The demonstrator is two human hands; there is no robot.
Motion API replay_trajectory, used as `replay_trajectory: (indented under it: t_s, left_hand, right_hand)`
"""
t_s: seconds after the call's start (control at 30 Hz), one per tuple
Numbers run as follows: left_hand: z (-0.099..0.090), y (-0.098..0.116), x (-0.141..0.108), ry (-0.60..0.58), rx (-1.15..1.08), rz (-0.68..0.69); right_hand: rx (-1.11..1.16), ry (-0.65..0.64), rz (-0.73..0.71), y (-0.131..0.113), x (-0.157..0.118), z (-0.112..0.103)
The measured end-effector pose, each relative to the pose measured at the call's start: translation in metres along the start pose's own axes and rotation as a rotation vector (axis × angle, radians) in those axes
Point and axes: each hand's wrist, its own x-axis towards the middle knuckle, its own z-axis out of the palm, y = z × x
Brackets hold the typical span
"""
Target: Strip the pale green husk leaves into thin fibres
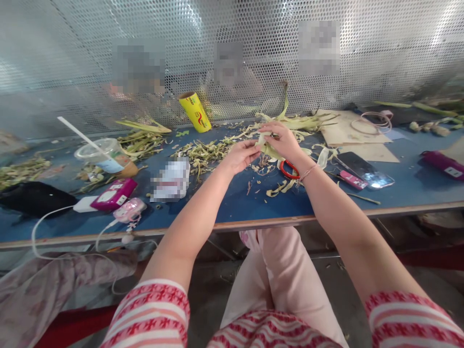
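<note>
My left hand and my right hand meet above the blue table, both pinching a pale green, leaf-like piece of plant. Just below my right hand lie the red-orange handles of what looks like scissors, partly hidden by my wrist. A heap of short cut plant pieces is to the left of my left hand. Behind my right hand, long pale stalks and leaves lie near the perforated metal panel. Thin peeled strips are scattered nearer the table's front edge.
At the left stand a plastic cup with a straw, a purple device with a white cable, and a black pouch. A yellow tube leans at the back. A phone lies right. A person's leg shows lower left.
</note>
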Motion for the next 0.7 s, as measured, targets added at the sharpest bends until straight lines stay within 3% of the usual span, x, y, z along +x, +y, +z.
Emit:
replay_trajectory:
  t_s: [0.27,0.43,0.7]
  left_hand:
    - [0.002,-0.002,-0.001,-0.002,-0.002,0.007]
    - [0.008,0.001,-0.004,0.029,-0.045,0.019]
    - [0.005,-0.003,-0.002,0.051,0.065,0.028]
  right_hand:
    - [0.012,-0.017,0.112,-0.01,-0.003,-0.001]
    - [-0.015,-0.014,0.059,-0.008,-0.002,-0.003]
    - [-0.019,-0.023,0.066,-0.005,-0.001,-0.001]
